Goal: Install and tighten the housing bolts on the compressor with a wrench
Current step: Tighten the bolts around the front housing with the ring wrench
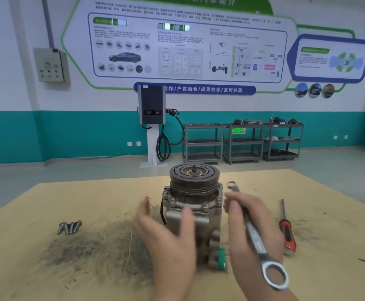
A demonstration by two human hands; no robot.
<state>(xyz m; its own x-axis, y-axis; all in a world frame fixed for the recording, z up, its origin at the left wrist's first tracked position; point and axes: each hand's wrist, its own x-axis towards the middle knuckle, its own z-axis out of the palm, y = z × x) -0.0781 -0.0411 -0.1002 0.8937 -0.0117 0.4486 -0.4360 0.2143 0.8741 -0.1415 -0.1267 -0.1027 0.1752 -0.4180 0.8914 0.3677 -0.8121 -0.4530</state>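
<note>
The compressor (193, 192) stands upright in the middle of the tan table (46, 213), its dark pulley on top. My left hand (166, 231) is blurred, fingers spread, at the compressor's left side with the thumb over the housing front. My right hand (251, 227) grips a silver combination wrench (254, 233) just right of the compressor, the open end pointing away and the ring end near my wrist. Several bolts (69, 227) lie together on the table at the left.
A red-handled screwdriver (287, 230) lies on the table to the right of my right hand. Dark grit is smeared over the tabletop around the compressor. Beyond the table are a charging post (152, 118) and metal shelf carts (242, 142) along the wall.
</note>
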